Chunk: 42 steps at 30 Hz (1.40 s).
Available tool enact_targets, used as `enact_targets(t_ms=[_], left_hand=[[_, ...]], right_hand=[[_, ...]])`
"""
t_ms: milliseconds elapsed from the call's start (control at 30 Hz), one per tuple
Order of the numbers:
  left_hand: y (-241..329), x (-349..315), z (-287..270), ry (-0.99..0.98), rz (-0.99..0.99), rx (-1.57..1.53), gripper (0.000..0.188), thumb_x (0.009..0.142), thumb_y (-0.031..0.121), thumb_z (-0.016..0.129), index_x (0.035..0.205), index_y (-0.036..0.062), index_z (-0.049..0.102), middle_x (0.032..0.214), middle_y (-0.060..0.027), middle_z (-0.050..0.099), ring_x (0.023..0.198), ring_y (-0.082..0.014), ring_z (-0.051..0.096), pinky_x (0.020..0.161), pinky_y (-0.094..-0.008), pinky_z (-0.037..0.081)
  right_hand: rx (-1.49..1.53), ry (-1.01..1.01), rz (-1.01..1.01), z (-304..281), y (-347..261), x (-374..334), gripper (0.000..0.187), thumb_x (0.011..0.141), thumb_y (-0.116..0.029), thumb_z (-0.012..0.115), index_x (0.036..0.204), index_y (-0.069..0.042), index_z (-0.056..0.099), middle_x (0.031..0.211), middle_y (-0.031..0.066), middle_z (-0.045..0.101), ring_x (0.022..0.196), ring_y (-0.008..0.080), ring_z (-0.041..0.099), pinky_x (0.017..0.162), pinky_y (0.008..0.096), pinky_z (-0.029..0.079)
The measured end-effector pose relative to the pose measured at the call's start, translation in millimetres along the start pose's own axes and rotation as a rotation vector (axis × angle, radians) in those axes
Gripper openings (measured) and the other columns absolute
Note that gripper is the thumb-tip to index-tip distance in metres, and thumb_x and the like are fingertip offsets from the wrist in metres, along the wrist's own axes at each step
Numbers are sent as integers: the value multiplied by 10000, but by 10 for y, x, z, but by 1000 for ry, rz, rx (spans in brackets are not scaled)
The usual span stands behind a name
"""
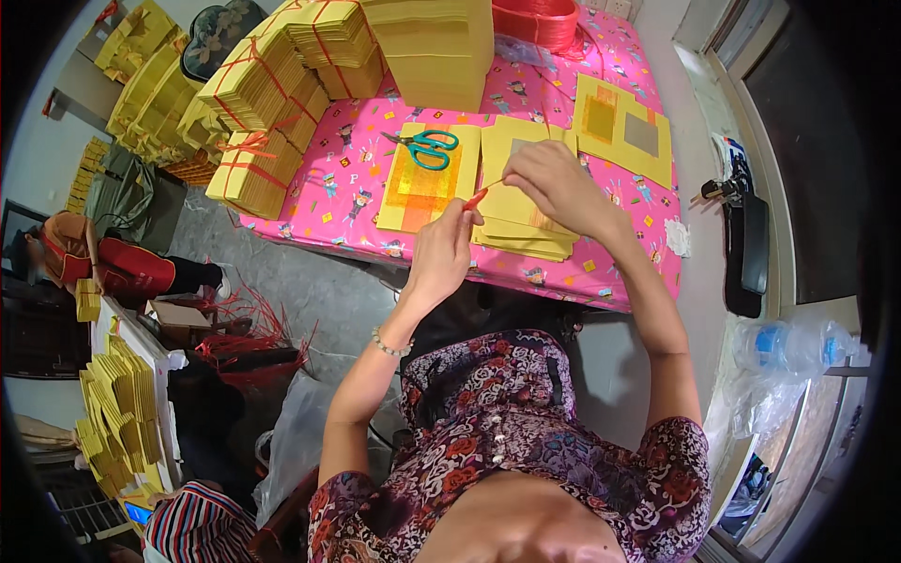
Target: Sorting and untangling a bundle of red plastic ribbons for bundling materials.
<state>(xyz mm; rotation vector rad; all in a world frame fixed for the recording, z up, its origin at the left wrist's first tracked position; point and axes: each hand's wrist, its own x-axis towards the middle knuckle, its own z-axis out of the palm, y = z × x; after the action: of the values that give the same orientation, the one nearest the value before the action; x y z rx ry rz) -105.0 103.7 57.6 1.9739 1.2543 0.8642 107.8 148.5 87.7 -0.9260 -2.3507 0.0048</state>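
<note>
Between thumb and fingers, my left hand [443,249] pinches a bunched piece of red plastic strip [476,199]. From there a thin strand stretches to my right hand [560,185], whose fingertips are closed on it. Both hands hover over a small stack of yellow paper sheets [526,242] near the table's front edge. Just left of that stack lies a yellow sheet with an orange and gold square [399,202]. Teal-handled scissors [432,148] rest on this sheet, blades pointing left.
Tied bundles of yellow paper [258,174] and a tall paper stack [436,56] stand on the pink patterned table cover [324,178]. A coil of red strip [535,23] sits at the back. More sheets [624,131] lie at right. Two other people are at the left, one wearing a red apron [141,267].
</note>
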Motion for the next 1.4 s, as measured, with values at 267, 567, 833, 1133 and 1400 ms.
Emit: enact_targets(t_ms=[267, 567, 833, 1133, 1400], left_hand=[[-15, 194, 312, 205, 15, -339, 192, 989, 139, 404, 995, 14, 549, 617, -97, 542, 509, -200, 535, 493, -346, 388], [37, 254, 454, 363, 202, -458, 144, 950, 77, 487, 999, -33, 564, 811, -119, 569, 659, -180, 562, 554, -306, 429], [290, 196, 174, 552, 305, -80, 104, 939, 56, 466, 923, -21, 535, 835, -137, 519, 751, -290, 508, 681, -353, 421], [799, -256, -713, 152, 314, -1296, 179, 1011, 174, 393, 853, 91, 411, 671, 22, 365, 541, -71, 335, 466, -226, 287], [78, -900, -1780, 665, 290, -1180, 212, 1004, 192, 424, 820, 93, 385, 644, 35, 298, 486, -48, 231, 411, -202, 202]], right_hand=[[405, 339, 455, 276, -372, -30, 149, 874, -121, 609, 916, 13, 658, 801, 107, 557, 733, 234, 601, 640, 326, 478], [884, 544, 679, 361, -616, 50, 150, 890, -125, 628, 933, 15, 664, 890, 50, 547, 750, 108, 605, 641, 241, 533], [768, 544, 598, 487, -764, 118, 332, 982, -296, 481, 1139, -27, 596, 999, 70, 509, 1005, 161, 518, 843, 281, 455], [1076, -386, 251, 344, -1098, -88, 336, 1010, -329, 355, 970, -31, 505, 683, 67, 518, 640, 179, 529, 635, 328, 444], [1097, -976, 298, -277, -385, -409, 327, 1013, -303, 394, 904, -35, 546, 772, -2, 520, 719, 75, 494, 630, 244, 432]])
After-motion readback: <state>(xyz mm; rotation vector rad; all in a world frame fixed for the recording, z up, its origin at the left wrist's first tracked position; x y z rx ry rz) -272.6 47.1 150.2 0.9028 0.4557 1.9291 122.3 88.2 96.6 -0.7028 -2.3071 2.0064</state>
